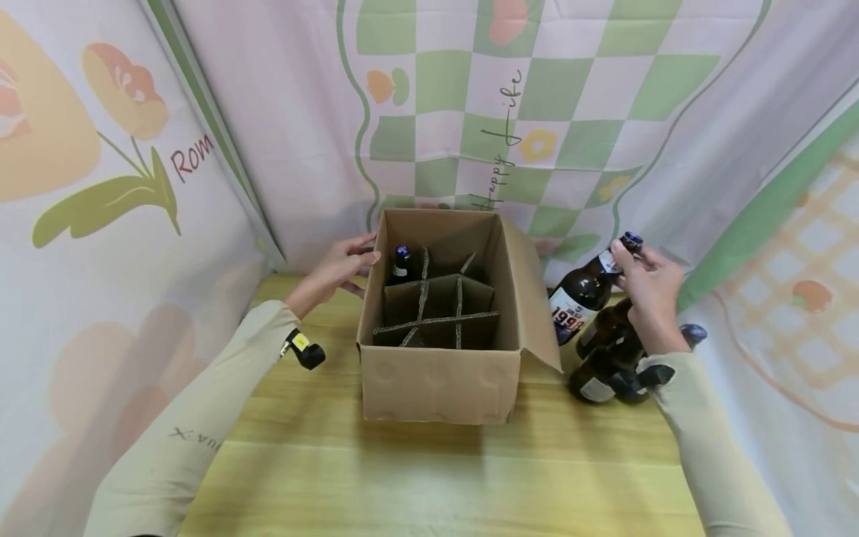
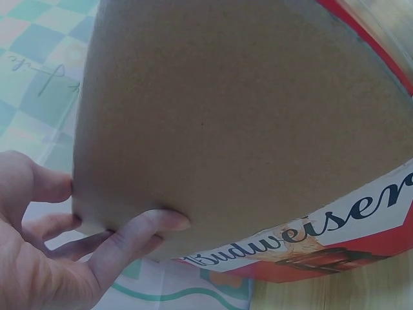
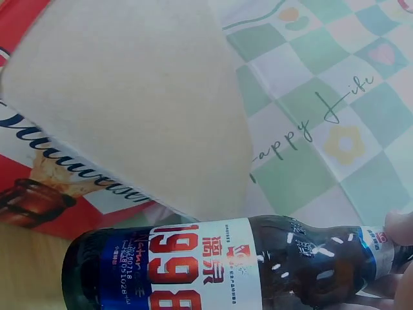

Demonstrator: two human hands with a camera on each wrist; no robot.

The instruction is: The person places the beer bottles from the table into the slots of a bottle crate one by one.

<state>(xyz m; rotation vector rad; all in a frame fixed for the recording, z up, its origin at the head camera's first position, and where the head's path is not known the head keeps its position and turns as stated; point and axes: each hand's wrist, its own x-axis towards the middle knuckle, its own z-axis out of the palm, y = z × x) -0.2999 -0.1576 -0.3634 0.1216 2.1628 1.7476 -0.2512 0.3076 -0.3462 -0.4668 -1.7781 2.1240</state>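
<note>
An open cardboard box (image 1: 439, 384) with crossed cardboard dividers stands at the middle of the table. At its left rear side my left hand (image 1: 338, 265) holds the edge of the cardboard, thumb and fingers around the corner of the hanging flap (image 2: 213, 129). To the right of the box, my right hand (image 1: 647, 291) grips a brown glass beer bottle (image 1: 580, 294) by its neck. This bottle tilts, base toward the box, its "1998" label (image 3: 206, 265) showing in the right wrist view. One blue-capped bottle (image 1: 402, 265) sits in the back left compartment.
Several brown bottles (image 1: 593, 380) stand on the table under my right hand, partly hidden by it and by the wrist camera. The box's right flap (image 1: 533, 291) sticks outward toward them. A printed curtain (image 1: 443, 134) hangs close behind the box.
</note>
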